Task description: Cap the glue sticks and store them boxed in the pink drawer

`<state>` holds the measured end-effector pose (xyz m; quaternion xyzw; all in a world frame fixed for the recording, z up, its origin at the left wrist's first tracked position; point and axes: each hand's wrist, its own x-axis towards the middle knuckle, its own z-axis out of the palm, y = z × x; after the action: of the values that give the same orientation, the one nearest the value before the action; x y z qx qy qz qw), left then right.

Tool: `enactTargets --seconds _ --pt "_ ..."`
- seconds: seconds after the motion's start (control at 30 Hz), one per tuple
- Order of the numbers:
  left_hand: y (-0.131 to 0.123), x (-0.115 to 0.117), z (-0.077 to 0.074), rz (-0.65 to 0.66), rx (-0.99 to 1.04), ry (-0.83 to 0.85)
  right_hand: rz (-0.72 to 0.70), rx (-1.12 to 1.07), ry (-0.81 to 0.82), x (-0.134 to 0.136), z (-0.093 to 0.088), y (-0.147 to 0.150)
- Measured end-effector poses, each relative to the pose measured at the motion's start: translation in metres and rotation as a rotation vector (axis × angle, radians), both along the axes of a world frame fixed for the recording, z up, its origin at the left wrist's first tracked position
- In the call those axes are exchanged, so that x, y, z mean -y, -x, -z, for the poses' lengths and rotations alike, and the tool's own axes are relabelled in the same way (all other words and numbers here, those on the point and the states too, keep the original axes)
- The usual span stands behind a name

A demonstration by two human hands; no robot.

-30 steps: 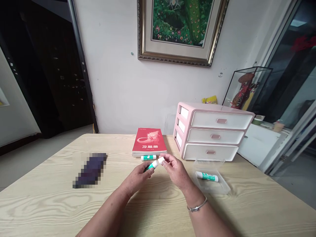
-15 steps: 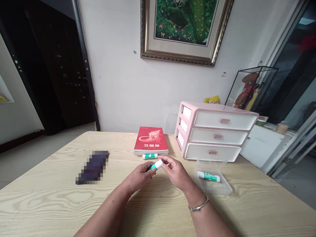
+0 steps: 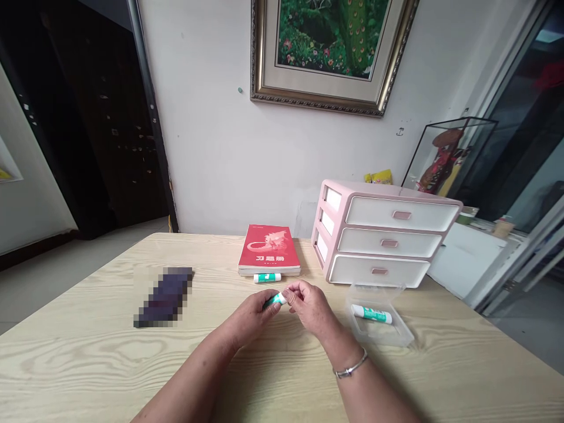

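Head cam: L hand (image 3: 249,314), R hand (image 3: 311,306) hold glue stick (image 3: 276,301).

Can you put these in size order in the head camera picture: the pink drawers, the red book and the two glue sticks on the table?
Largest to smallest: the pink drawer unit, then the red book. Last come the glue stick in the clear box and the glue stick by the book, which look too alike to rank.
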<state>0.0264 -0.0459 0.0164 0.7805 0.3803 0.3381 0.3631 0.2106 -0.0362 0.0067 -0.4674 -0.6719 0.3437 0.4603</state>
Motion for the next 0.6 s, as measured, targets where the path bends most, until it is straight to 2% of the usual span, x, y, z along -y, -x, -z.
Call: enactTargets --seconds 0.17,0.3,0.4,0.5,0.6 --pt "-0.0002 0.0007 -0.0016 -0.024 -0.01 0.007 0.049 0.042 0.0 0.0013 -0.0007 0.001" --pt "0.0043 0.0021 -0.006 -0.02 0.0 0.082 -0.069 0.013 -0.069 0.0047 -0.0053 -0.0018" --pt "0.0062 0.0024 -0.0082 -0.032 0.018 0.109 -0.149 -0.022 -0.017 0.0046 -0.0055 -0.0033" --pt "0.0056 0.001 -0.0067 -0.036 0.008 0.065 -0.161 -0.046 0.022 0.002 -0.0026 -0.004" --pt "0.004 -0.0021 -0.0006 -0.043 -0.017 0.0 -0.102 -0.014 0.029 0.0002 -0.001 -0.0044"
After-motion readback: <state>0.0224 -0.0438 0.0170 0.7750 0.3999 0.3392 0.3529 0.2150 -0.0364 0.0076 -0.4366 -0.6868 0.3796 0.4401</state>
